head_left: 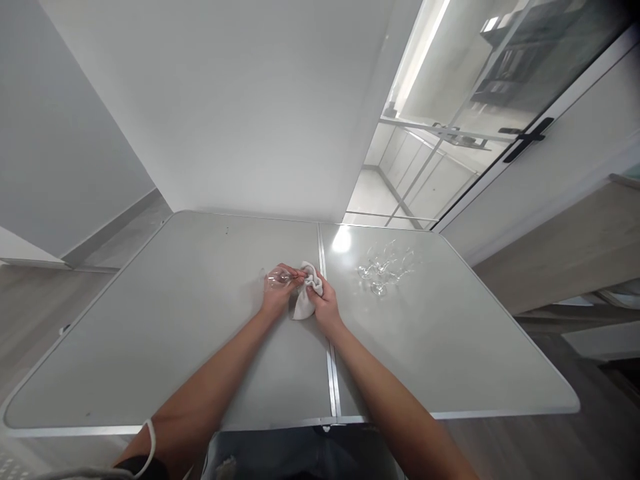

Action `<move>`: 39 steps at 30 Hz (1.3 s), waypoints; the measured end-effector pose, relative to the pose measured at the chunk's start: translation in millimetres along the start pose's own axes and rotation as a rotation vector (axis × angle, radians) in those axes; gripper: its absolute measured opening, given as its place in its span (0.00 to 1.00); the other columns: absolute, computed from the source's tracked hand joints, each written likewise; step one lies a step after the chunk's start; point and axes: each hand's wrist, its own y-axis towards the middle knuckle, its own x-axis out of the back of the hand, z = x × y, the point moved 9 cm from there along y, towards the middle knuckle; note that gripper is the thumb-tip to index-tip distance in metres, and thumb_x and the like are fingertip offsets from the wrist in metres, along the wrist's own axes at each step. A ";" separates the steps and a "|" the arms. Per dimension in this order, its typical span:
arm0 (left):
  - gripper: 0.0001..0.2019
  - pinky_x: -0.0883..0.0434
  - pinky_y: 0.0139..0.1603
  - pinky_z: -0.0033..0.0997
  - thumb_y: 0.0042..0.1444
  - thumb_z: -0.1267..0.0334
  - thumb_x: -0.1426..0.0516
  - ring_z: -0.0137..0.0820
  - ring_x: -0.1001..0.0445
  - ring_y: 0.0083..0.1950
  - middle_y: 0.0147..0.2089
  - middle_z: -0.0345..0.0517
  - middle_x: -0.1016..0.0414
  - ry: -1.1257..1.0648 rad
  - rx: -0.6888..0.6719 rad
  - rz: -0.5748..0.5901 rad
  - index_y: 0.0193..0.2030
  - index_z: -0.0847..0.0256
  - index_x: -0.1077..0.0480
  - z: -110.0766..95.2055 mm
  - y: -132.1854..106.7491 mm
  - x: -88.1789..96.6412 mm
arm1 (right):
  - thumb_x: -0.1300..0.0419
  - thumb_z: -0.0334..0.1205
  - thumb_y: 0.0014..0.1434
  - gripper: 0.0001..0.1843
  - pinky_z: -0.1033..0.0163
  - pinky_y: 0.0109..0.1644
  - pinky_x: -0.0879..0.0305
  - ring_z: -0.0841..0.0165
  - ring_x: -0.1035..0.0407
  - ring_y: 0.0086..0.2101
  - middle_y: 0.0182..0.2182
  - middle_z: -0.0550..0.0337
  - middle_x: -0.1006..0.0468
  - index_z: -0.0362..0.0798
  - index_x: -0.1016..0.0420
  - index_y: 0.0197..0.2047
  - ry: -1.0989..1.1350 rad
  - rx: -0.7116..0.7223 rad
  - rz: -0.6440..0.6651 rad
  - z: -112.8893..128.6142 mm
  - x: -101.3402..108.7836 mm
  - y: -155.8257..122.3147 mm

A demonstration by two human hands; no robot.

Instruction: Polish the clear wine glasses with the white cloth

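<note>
Lying on its side in my left hand [280, 295] is a clear stemmed glass [277, 277], its bowl toward the left and its stem toward the right. The fingers of that hand are closed on it. My right hand [325, 303] grips a white cloth [304, 307], bunched around the foot end of the glass, so the foot is hidden. Both hands meet just above the table, left of its middle seam. To their right, several clear stemmed glasses [379, 288] stand close together on the table.
The pale grey folding table [425, 347] has a metal seam [330, 373] down its middle and a metal rim. A white wall [240, 120] rises behind it. At the right back is a glass door [425, 160] with a black handle [529, 139]. A white cable [151, 437] hangs by my left forearm.
</note>
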 end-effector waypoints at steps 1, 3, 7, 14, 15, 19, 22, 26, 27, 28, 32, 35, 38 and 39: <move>0.15 0.27 0.56 0.45 0.45 0.63 0.28 0.37 0.20 0.45 0.36 0.42 0.21 0.005 -0.016 -0.030 0.33 0.59 0.30 -1.5 0.2 3.1 | 0.35 0.46 0.58 0.29 0.52 0.66 0.39 0.58 0.31 0.59 0.58 0.54 0.24 0.50 0.28 0.62 -0.015 -0.011 0.021 -1.0 -2.3 0.1; 0.15 0.27 0.55 0.42 0.44 0.63 0.28 0.36 0.20 0.44 0.36 0.42 0.21 0.011 -0.049 -0.105 0.33 0.59 0.29 -4.6 0.5 10.7 | 0.35 0.47 0.58 0.29 0.51 0.66 0.39 0.57 0.31 0.58 0.58 0.54 0.24 0.50 0.28 0.62 -0.050 0.006 0.049 0.2 -5.1 0.0; 0.14 0.27 0.53 0.41 0.45 0.63 0.29 0.36 0.20 0.45 0.37 0.44 0.20 0.020 -0.016 -0.065 0.34 0.59 0.29 -0.5 1.9 8.8 | 0.36 0.47 0.60 0.31 0.50 0.68 0.43 0.58 0.34 0.61 0.61 0.56 0.27 0.51 0.32 0.66 -0.065 0.060 0.014 3.0 -1.1 0.6; 0.15 0.25 0.49 0.37 0.44 0.62 0.28 0.34 0.19 0.41 0.36 0.45 0.19 0.089 -0.033 -0.143 0.32 0.60 0.30 3.6 6.3 19.3 | 0.36 0.48 0.59 0.31 0.53 0.66 0.41 0.57 0.33 0.59 0.61 0.57 0.27 0.52 0.30 0.64 -0.072 0.074 0.067 0.0 -6.5 3.5; 0.15 0.25 0.49 0.38 0.44 0.62 0.28 0.35 0.19 0.42 0.36 0.45 0.19 0.091 -0.023 -0.108 0.32 0.60 0.30 5.0 6.9 16.1 | 0.36 0.48 0.60 0.31 0.53 0.66 0.40 0.57 0.33 0.59 0.61 0.57 0.27 0.52 0.31 0.65 -0.059 0.078 0.054 0.4 -5.7 3.8; 0.15 0.24 0.48 0.37 0.45 0.62 0.28 0.35 0.19 0.42 0.37 0.46 0.19 0.159 -0.063 -0.133 0.32 0.60 0.30 1.0 6.9 18.8 | 0.35 0.49 0.59 0.30 0.53 0.63 0.36 0.58 0.29 0.55 0.55 0.57 0.22 0.51 0.29 0.63 -0.048 0.040 0.094 -3.2 -10.0 3.7; 0.14 0.25 0.48 0.35 0.46 0.62 0.29 0.33 0.19 0.40 0.37 0.46 0.18 0.170 -0.067 -0.169 0.32 0.60 0.30 0.8 6.3 22.8 | 0.36 0.48 0.59 0.31 0.54 0.66 0.40 0.58 0.33 0.59 0.59 0.57 0.25 0.52 0.31 0.65 -0.042 0.074 0.067 0.8 -7.3 4.2; 0.15 0.24 0.49 0.38 0.45 0.62 0.29 0.35 0.19 0.42 0.37 0.45 0.19 0.144 -0.043 -0.078 0.31 0.60 0.32 5.0 6.7 14.8 | 0.35 0.47 0.58 0.32 0.54 0.66 0.40 0.57 0.33 0.59 0.59 0.58 0.26 0.52 0.30 0.65 -0.035 0.065 0.044 0.9 -3.4 6.5; 0.15 0.24 0.49 0.38 0.45 0.62 0.29 0.35 0.19 0.42 0.37 0.45 0.19 0.151 -0.064 -0.105 0.31 0.60 0.31 3.2 6.8 17.3 | 0.34 0.46 0.57 0.31 0.54 0.63 0.37 0.57 0.31 0.56 0.57 0.58 0.23 0.52 0.29 0.63 -0.030 0.045 0.062 -1.0 -4.6 6.7; 0.15 0.24 0.49 0.38 0.45 0.62 0.29 0.34 0.19 0.41 0.36 0.45 0.19 0.160 -0.087 -0.147 0.32 0.60 0.31 1.1 6.9 21.3 | 0.34 0.46 0.56 0.30 0.54 0.60 0.35 0.57 0.29 0.53 0.54 0.58 0.21 0.51 0.27 0.62 -0.019 0.025 0.081 -3.0 -6.0 6.6; 0.15 0.24 0.46 0.35 0.47 0.61 0.29 0.33 0.20 0.39 0.37 0.46 0.19 0.186 -0.070 -0.191 0.33 0.60 0.31 2.5 8.6 26.3 | 0.33 0.43 0.55 0.28 0.56 0.57 0.34 0.60 0.27 0.49 0.50 0.59 0.20 0.51 0.24 0.59 0.056 0.003 0.029 -4.6 -2.3 5.6; 0.15 0.24 0.47 0.36 0.46 0.60 0.29 0.34 0.19 0.40 0.37 0.47 0.19 0.220 -0.061 -0.154 0.32 0.60 0.31 3.2 9.5 22.9 | 0.34 0.41 0.54 0.27 0.57 0.56 0.34 0.61 0.27 0.47 0.48 0.60 0.19 0.51 0.23 0.58 0.095 -0.024 0.008 -4.9 -1.2 5.3; 0.15 0.24 0.46 0.36 0.47 0.58 0.30 0.34 0.19 0.39 0.37 0.47 0.19 0.244 -0.105 -0.222 0.34 0.61 0.30 -1.6 9.7 30.7 | 0.34 0.39 0.52 0.24 0.56 0.54 0.34 0.60 0.27 0.46 0.44 0.59 0.18 0.50 0.20 0.54 0.096 -0.049 0.059 -1.7 -4.4 5.7; 0.15 0.24 0.46 0.35 0.48 0.58 0.30 0.33 0.19 0.39 0.37 0.47 0.20 0.239 -0.107 -0.242 0.34 0.61 0.30 -2.0 10.0 33.6 | 0.34 0.38 0.51 0.24 0.56 0.55 0.34 0.60 0.27 0.47 0.45 0.58 0.18 0.51 0.19 0.53 0.087 -0.044 0.061 1.4 -3.3 6.1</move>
